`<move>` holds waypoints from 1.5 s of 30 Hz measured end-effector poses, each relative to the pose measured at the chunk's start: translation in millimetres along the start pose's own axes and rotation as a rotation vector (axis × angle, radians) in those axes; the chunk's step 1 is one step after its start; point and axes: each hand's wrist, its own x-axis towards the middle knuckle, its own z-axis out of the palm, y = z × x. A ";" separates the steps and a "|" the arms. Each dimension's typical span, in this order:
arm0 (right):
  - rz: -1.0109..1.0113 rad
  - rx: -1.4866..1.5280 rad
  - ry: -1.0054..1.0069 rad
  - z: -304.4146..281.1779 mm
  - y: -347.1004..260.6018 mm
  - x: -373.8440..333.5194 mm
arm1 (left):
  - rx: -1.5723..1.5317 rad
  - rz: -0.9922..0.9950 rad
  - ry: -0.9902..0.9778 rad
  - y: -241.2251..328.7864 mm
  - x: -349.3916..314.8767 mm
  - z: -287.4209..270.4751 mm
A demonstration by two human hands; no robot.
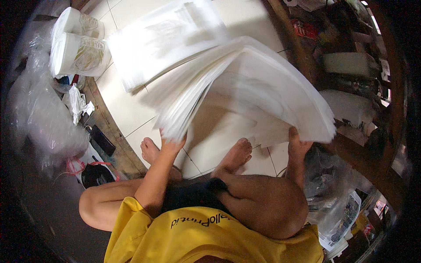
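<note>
A thick stack of thin white sheets (188,94), bowed into an arch and blurred by motion, hangs between my two hands above the floor. I cannot tell whether the sheets are paper or plastic. My left hand (173,142) grips the near left end, its fingers partly hidden by the fanned edges. At the near right corner, my right hand (299,142) is closed on the same stack, with the thumb up. Just beyond, a second white stack (166,37) with a faint brownish print lies flat on the tiles, partly covered by the raised one.
Two white cylindrical packs (81,55) with gold print stand at the far left. Clear plastic wrapping (44,109) and a dark pouch (102,140) lie along a wooden board (103,107). A cluttered wooden rack (368,164) runs along the right. My bare feet rest on the tiles.
</note>
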 end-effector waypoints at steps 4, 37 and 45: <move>0.451 -0.081 -0.186 11.7 42.3 -13.7 | 0.575 0.198 -0.097 30.5 24.2 12.1; 0.157 0.109 -0.043 5.8 -47.0 72.3 | 0.256 -0.032 -0.246 33.2 79.3 -24.2; 0.392 0.160 -0.597 46.6 60.2 140.8 | 0.365 -0.573 -0.219 6.4 54.3 9.9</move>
